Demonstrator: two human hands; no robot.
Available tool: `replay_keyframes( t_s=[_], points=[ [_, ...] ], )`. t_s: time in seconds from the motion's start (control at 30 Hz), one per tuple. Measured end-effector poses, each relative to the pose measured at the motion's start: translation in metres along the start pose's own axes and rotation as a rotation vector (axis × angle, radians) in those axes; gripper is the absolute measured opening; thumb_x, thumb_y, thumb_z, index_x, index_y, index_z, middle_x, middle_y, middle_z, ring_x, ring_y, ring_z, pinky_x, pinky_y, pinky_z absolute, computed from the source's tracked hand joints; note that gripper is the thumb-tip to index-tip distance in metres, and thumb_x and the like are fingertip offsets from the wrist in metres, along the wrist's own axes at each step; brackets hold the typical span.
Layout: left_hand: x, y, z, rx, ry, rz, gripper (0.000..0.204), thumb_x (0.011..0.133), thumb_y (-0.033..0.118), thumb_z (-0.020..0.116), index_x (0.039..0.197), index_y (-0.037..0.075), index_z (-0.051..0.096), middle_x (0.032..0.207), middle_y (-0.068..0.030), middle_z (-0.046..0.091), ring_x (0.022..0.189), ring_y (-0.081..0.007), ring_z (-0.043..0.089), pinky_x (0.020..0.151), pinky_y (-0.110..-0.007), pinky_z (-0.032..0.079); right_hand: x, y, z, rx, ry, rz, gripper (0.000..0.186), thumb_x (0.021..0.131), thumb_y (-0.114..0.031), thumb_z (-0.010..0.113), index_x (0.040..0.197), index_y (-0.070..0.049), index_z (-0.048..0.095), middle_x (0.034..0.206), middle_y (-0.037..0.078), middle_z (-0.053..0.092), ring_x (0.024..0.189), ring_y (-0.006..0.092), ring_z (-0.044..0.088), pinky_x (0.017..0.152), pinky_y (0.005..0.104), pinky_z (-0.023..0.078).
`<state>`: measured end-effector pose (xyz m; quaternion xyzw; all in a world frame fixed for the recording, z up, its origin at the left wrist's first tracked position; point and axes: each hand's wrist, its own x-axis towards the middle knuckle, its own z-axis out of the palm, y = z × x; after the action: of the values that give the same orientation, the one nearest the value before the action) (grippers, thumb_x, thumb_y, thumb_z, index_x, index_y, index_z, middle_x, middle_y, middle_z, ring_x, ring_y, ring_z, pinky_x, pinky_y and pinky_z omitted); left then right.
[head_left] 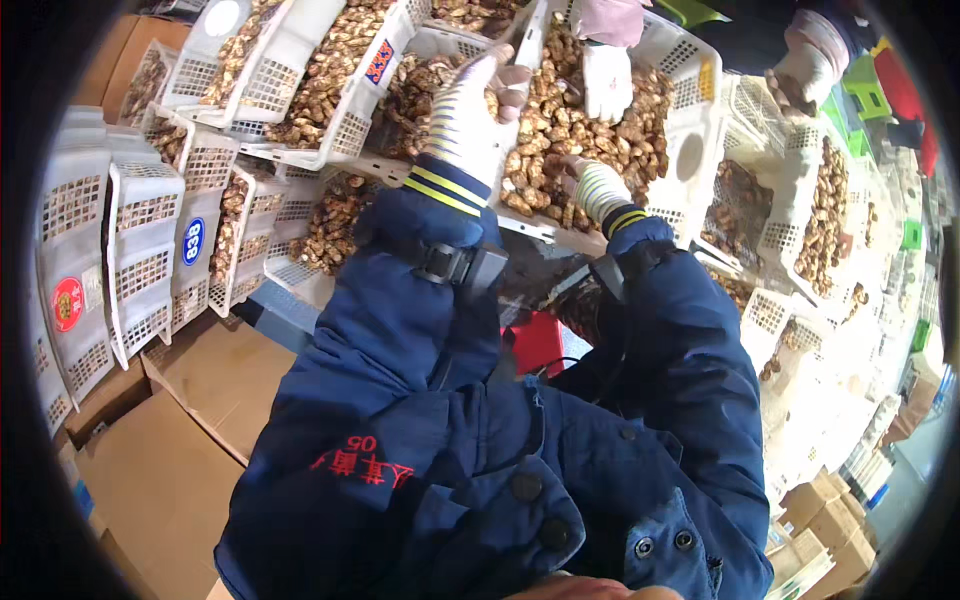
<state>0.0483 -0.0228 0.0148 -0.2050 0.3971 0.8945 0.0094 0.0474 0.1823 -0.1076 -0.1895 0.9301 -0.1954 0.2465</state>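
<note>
A white perforated plastic crate [560, 235] full of small brown-and-pale mushrooms [540, 125] lies in front of me. My left hand [468, 112], in a white striped glove with bare fingertips, is raised by the crate's left wall. Its fingers curl round a small brown mushroom [491, 103], which is partly hidden. Lower and to the right, my right hand [592, 185] wears a similar glove and reaches into the pile. Its fingertips are drawn together among the mushrooms; what they grip is hidden.
Another person's white-gloved hand [607, 85] rests on the same pile. A further person's gloved hand [805, 75] is at the far right. Crates of mushrooms [340, 80] crowd the left and right. Stacked white crates [145, 235] and cardboard [150, 490] are at left; something red [537, 342] shows below.
</note>
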Motion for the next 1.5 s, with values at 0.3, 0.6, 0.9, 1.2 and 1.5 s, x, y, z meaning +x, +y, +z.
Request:
replay_keyframes(
  t_s=[0.3, 0.6, 0.9, 1.2, 1.5],
  points=[
    [0.002, -0.005, 0.008, 0.117, -0.033, -0.091, 0.025, 0.09, 0.024, 0.052, 0.11, 0.011, 0.059, 0.089, -0.0042, 0.063, 0.07, -0.0109, 0.053, 0.059, -0.023, 0.042, 0.045, -0.009, 0.025, -0.187, -0.175, 0.35, 0.049, 0.094, -0.046, 0.029, 0.119, -0.014, 0.056, 0.099, 0.016, 0.065, 0.09, 0.0314, 0.063, 0.082, 0.0425, 0.045],
    [0.013, -0.018, -0.015, 0.251, -0.055, -0.067, 0.022, 0.088, 0.025, 0.057, 0.107, 0.014, 0.059, 0.092, -0.0012, 0.064, 0.064, -0.0074, 0.055, 0.055, -0.02, 0.042, 0.0, -0.027, -0.067, 1.265, -0.098, -0.022, 0.053, 0.087, -0.022, 0.062, 0.132, -0.002, 0.042, 0.076, 0.0, 0.059, 0.059, 0.0084, 0.054, 0.052, 0.0186, 0.042],
    [-0.002, -0.026, 0.006, 0.536, -0.3, -0.277, 0.038, 0.089, 0.04, 0.055, 0.113, 0.012, 0.058, 0.081, -0.0029, 0.065, 0.055, -0.007, 0.054, 0.047, -0.019, 0.04, -0.052, -0.042, -0.099, 1.351, 0.017, -0.204, 0.027, 0.092, -0.029, 0.053, 0.104, -0.005, 0.054, 0.066, 0.001, 0.053, 0.056, 0.0096, 0.048, 0.053, 0.0222, 0.04],
    [0.003, -0.04, 0.023, 0.707, -0.619, -0.193, 0.032, 0.091, 0.024, 0.054, 0.118, 0.006, 0.055, 0.092, -0.0054, 0.065, 0.059, -0.0089, 0.058, 0.049, -0.02, 0.045, -0.075, -0.032, -0.12, 1.045, 0.182, -0.074, 0.04, 0.09, -0.028, 0.058, 0.119, -0.002, 0.053, 0.09, 0.004, 0.062, 0.074, 0.0076, 0.055, 0.065, 0.0193, 0.045],
    [-0.002, -0.026, 0.022, 0.435, -0.28, -0.199, 0.026, 0.09, 0.022, 0.056, 0.111, 0.007, 0.058, 0.081, -0.0048, 0.065, 0.051, -0.008, 0.055, 0.041, -0.019, 0.044, -0.23, 0.109, -0.138, -0.341, 0.056, 0.658, 0.053, 0.081, -0.049, 0.059, 0.116, -0.008, 0.057, 0.102, 0.02, 0.063, 0.093, 0.0328, 0.062, 0.081, 0.0386, 0.049]
  ],
)
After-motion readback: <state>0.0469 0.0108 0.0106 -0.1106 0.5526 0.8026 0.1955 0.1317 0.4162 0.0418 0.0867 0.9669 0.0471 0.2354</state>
